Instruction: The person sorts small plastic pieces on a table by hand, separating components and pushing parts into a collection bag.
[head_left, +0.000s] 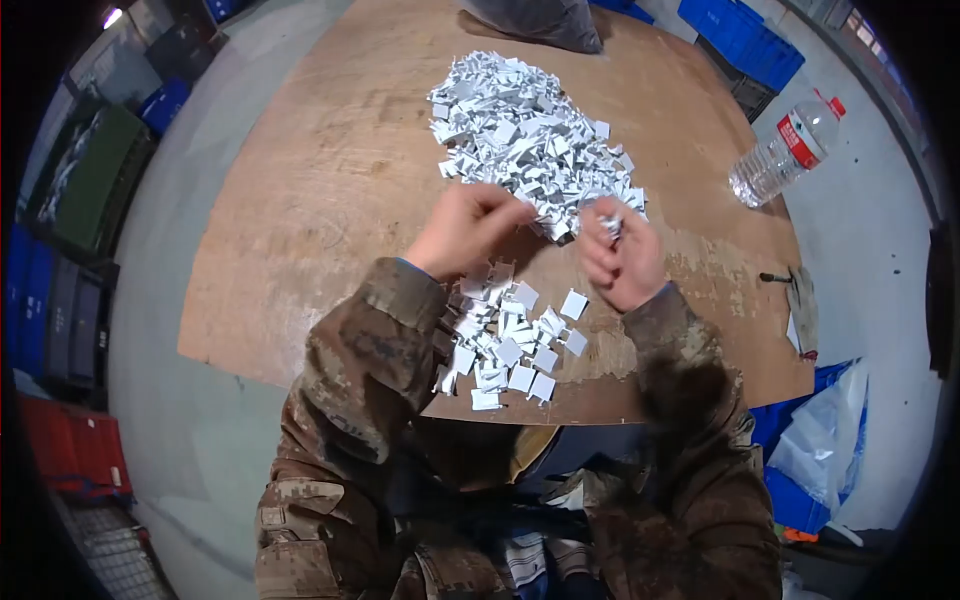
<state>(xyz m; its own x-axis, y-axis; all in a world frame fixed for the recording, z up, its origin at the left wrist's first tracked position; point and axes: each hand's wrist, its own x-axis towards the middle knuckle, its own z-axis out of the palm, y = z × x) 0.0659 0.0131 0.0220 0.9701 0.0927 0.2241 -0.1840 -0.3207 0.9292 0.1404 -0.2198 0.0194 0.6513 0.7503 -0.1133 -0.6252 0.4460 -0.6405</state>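
A large heap of small white plastic pieces (525, 125) lies on the wooden table. At the near left edge of the heap, my left hand (470, 228) has its thumb and fingers pinched together; anything between the fingertips is too small to make out. My right hand (625, 255) is curled by the heap's near right edge, closed around a few of the white plastic pieces. Closer to my body, between my forearms, a smaller spread of flat white pieces (508, 350) lies near the table's front edge.
A clear plastic bottle (790, 150) with a red cap stands at the table's right edge. Below it lies a dark-handled tool (775, 277) beside a cloth-like item. A dark bag (540, 22) rests at the far edge. Blue crates (745, 40) stand beyond the table.
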